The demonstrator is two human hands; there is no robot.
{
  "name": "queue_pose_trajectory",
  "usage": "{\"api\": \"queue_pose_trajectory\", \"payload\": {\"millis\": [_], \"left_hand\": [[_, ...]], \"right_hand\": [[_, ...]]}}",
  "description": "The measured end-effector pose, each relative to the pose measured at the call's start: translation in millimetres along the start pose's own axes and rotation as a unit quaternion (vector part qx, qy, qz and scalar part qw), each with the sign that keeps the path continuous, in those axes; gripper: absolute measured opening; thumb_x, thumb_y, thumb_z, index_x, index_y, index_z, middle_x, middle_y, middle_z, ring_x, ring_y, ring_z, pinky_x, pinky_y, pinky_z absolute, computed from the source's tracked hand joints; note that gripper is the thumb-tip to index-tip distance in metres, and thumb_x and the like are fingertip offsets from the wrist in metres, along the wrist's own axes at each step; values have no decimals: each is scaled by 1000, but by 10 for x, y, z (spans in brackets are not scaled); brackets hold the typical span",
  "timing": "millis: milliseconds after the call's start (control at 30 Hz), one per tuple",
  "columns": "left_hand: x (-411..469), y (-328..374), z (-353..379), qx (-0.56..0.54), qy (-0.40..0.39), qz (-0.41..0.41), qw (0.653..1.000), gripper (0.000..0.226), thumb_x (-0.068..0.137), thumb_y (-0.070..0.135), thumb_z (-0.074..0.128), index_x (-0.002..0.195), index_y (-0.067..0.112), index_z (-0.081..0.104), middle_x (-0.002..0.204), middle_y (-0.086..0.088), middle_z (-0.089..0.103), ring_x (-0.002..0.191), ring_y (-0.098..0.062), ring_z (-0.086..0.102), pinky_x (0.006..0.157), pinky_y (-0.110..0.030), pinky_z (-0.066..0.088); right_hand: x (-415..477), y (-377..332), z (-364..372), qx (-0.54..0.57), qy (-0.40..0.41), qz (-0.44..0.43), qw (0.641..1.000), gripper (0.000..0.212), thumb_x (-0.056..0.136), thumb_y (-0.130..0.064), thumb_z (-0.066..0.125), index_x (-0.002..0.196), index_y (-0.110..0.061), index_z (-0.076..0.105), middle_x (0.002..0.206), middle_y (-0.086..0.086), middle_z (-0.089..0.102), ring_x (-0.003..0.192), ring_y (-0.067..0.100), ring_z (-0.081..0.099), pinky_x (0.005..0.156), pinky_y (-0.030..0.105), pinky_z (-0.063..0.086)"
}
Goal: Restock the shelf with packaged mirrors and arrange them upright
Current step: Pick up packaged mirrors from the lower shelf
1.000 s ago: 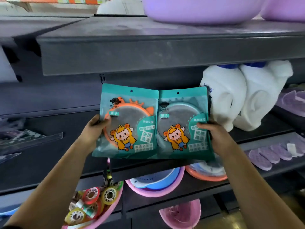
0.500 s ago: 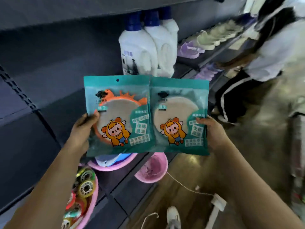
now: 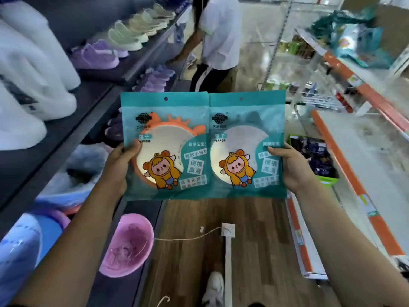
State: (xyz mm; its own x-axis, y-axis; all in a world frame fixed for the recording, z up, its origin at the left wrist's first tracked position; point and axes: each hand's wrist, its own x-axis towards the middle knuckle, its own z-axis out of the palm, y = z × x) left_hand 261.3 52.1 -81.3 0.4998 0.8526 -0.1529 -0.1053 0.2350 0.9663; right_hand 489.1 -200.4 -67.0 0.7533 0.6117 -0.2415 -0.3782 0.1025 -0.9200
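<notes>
left mirror packet [image 3: 164, 147] edge to edge with right mirror packet [image 3: 246, 147], shelf [image 3: 66, 138] at left, basin [image 3: 126, 244] below, person [image 3: 219, 36] behind

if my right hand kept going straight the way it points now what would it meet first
The right hand grips the right mirror packet. Beyond that it points up the aisle, which looks free until the person in the white shirt, though depth is unclear.

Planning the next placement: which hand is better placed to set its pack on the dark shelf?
Probably left: the left hand grips the orange-rimmed pack nearer the dark shelf; the right hand holds the other pack aisle-side.
</notes>
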Motion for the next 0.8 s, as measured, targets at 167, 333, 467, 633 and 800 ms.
{"api": "queue_pose_trajectory", "payload": {"millis": [167, 333, 467, 633, 800], "left_hand": [[477, -175, 1097, 30, -97, -29, 994, 13, 94, 15, 52, 88, 22, 61, 66, 15, 71, 66, -1, 65, 63, -20, 52], [790, -399, 2161, 54, -166, -46, 984, 12, 94, 17, 51, 86, 21, 59, 61, 16, 69, 56, 2, 64, 48, -15, 50], [933, -573, 2858, 71, -216, -74, 971, 7, 92, 20, 55, 87, 21, 60, 66, 13, 70, 64, -6, 65, 56, -21, 54], [1077, -631, 3821, 81, -282, -77, 953, 6, 91, 23, 57, 90, 19, 62, 64, 11, 70, 55, -5, 65, 50, -21, 55], [1167, -742, 4780, 88, -364, -83, 924, 6, 90, 24, 58, 91, 20, 62, 71, 8, 71, 61, -8, 66, 58, -25, 57]], "right_hand": [[214, -212, -800, 41, 117, -11, 992, 18, 85, 2, 52, 92, -13, 59, 68, -1, 70, 63, 16, 66, 61, 29, 55], [384, -406, -1499, 62, 197, -30, 978, 20, 85, 1, 51, 92, -14, 60, 71, -1, 71, 65, 17, 67, 63, 29, 56], [376, -560, -1972, 88, 249, -43, 964, 20, 86, 2, 49, 90, -15, 60, 67, -2, 71, 58, 14, 67, 57, 24, 56], [360, -802, -2452, 136, 324, -78, 933, 21, 85, 4, 49, 91, -13, 60, 68, 1, 71, 59, 17, 67, 58, 27, 57], [346, -1097, -2914, 154, 389, -123, 900, 20, 86, 4, 50, 92, -12, 60, 68, -1, 71, 60, 15, 68, 58, 26, 56]]}}
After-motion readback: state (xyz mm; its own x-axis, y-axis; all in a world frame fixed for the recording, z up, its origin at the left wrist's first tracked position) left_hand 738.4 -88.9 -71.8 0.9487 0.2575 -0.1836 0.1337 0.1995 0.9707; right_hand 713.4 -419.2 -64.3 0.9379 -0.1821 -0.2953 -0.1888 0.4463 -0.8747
